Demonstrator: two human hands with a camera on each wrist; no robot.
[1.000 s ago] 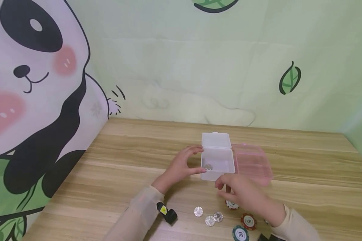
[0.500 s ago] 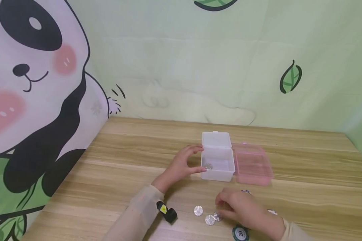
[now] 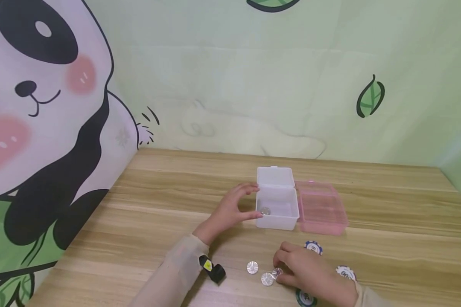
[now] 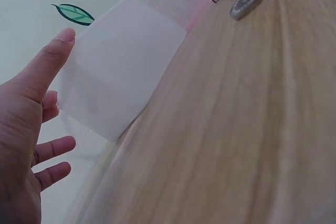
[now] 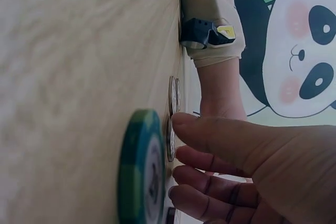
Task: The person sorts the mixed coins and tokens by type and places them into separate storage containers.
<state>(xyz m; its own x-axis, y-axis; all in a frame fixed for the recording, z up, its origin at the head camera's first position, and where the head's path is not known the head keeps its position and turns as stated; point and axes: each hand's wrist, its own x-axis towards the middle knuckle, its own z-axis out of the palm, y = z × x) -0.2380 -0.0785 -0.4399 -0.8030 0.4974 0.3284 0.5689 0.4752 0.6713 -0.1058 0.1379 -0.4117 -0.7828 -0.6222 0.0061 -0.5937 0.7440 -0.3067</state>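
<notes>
A white plastic box point(image 3: 278, 207) stands with its lid raised at the back, and a silver coin point(image 3: 266, 211) lies inside. My left hand point(image 3: 230, 209) spans the box's left side, fingers spread and fairly straight, thumb at the front corner; contact is hard to judge. My right hand point(image 3: 311, 273) is low over the table, its thumb and fingertips around a flat silver coin point(image 5: 170, 139), the thumb at its edge. Two more silver coins, one nearer point(image 3: 267, 279) and one to the left point(image 3: 252, 267), lie beside it.
A pink translucent box point(image 3: 322, 209) lies open right of the white one. Blue-and-white poker chips point(image 3: 313, 247) and a green chip point(image 3: 306, 297) lie around my right hand. A panda-print backdrop point(image 3: 230, 85) rises behind the wooden tabletop point(image 3: 169, 179).
My right hand has moved from near the white box's front down toward the coins, now covering the red chip and uncovering blue-and-white ones. My left hand stays at the box.
</notes>
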